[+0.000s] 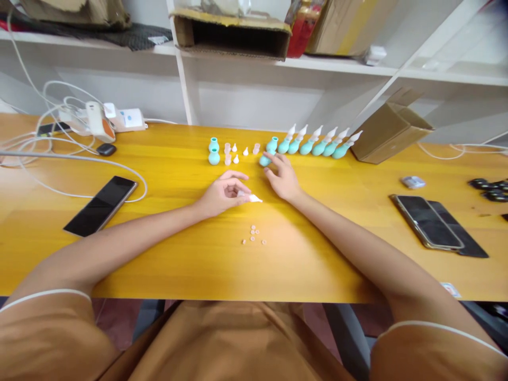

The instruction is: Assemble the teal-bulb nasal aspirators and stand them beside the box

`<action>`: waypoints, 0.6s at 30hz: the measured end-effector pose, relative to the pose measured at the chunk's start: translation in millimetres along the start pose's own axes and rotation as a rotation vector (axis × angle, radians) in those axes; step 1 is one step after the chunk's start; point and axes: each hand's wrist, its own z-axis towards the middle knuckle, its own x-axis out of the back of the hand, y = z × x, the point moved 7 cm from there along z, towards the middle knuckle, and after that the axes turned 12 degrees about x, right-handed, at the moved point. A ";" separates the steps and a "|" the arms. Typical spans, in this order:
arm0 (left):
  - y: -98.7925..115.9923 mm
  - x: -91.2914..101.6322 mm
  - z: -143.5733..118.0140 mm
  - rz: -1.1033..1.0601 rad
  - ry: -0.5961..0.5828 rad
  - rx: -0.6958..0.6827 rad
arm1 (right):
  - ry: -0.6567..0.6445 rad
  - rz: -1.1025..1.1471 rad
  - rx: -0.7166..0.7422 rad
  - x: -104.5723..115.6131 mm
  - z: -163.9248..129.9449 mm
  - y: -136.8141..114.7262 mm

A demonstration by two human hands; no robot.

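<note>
- Teal bulbs with pink collars and white tips [306,148]: six, in a slanting row at the back of the table [178,254], right of centre.
- Left hand [224,196]: over mid-table, fingers curled, thumb and fingers closed on a white-tipped piece [254,198]. Tip points right. Rear of the piece is covered by the fingers.
- Right hand [283,177]: partly open, thumb and index apart, reaching to the near teal bulb [264,160] at the left end of the row. Index looks to be at the bulb; can't tell whether it's gripped.
- Far teal bulb [272,142]: just behind that one, upright, mouth up, no tip on it.
- Two bare teal bulbs [214,157] stand one behind the other, further left, mouths up.
- Between the two bare pairs: three pink collars [227,159] and three loose white tips [236,159], all standing.
- Six small pink rings [252,238]: loose cluster on the near side of the table, in front of the left hand and well apart from both hands.
- Right side: open cardboard box [391,129] leaning just beyond the row; phone [431,221] lying partly over a dark flat slab [462,230]; small wrapped packet [413,182] near them.
- Left side: dark phone [102,205] beside the forearm, white cable [143,182] running by it; small black case [106,150] behind, near the white power strip [132,119].
</note>
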 end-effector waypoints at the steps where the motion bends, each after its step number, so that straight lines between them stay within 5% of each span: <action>1: -2.1 0.5 -0.5 0.006 0.006 0.006 | -0.014 0.104 0.040 -1.2 -4.5 -11.5; 9: -5.6 -0.2 -0.9 -0.005 -0.041 0.034 | -0.185 0.676 0.059 -6.7 -50.4 -90.5; 14: -2.6 -7.0 1.8 -0.033 -0.139 0.063 | -0.206 0.723 0.061 -6.4 -57.1 -94.0; 18: -2.4 -1.0 4.1 -0.056 -0.038 0.103 | -0.032 0.761 0.013 0.3 -57.2 -79.2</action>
